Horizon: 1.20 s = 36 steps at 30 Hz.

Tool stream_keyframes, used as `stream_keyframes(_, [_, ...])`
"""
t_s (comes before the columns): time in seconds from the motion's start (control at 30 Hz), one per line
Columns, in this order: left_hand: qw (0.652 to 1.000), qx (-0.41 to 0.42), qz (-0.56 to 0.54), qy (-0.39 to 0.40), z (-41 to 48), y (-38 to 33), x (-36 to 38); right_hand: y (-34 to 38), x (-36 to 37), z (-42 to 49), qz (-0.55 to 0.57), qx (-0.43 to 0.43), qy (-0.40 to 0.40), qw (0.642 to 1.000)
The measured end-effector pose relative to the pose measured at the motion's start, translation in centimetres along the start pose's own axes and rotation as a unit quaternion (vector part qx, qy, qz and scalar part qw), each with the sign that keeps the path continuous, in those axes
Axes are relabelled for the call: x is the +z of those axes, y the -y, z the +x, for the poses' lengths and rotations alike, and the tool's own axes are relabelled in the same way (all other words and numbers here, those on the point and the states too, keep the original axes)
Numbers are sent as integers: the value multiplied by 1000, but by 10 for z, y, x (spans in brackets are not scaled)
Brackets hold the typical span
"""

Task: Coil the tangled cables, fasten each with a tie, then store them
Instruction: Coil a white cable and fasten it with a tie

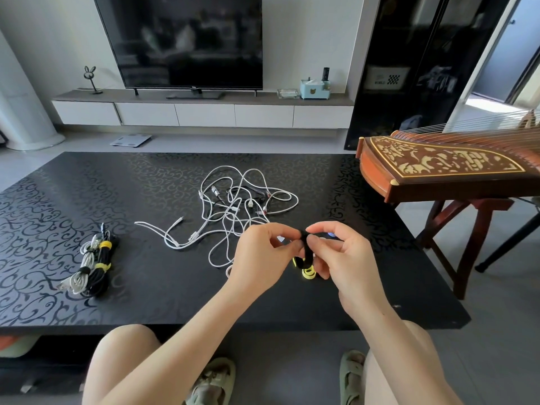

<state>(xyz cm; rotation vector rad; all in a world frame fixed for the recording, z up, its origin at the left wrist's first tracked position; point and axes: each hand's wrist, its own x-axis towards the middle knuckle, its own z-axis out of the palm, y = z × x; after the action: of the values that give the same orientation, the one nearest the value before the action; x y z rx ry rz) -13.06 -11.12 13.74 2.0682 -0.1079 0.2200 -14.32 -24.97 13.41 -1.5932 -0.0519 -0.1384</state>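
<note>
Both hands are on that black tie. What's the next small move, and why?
Probably lay the black tie down beside the tangle: left hand and right hand both pinch it, yet no loose cable is coiled to take it. Two tied bundles lie left.

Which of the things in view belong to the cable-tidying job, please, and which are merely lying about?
For the job: tangled white cables; tied cable bundles; black tie, pinched by left hand and right hand; yellow ties.
Lying about: zither; television; tissue box; bathroom scale; rabbit ornament.
</note>
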Motion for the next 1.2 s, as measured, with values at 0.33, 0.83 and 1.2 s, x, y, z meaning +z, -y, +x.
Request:
stream_keyframes(0.33, [999, 31, 33, 23, 3, 2, -3, 4, -6, 1, -356, -272, -40, 893])
stream_keyframes(0.83, [988, 48, 81, 124, 8, -1, 0, 38, -21, -10, -158, -181, 103, 965])
stream_keyframes(1.2, [996, 14, -39, 74, -4, 0, 8, 28, -18, -32, 11, 42, -9, 999])
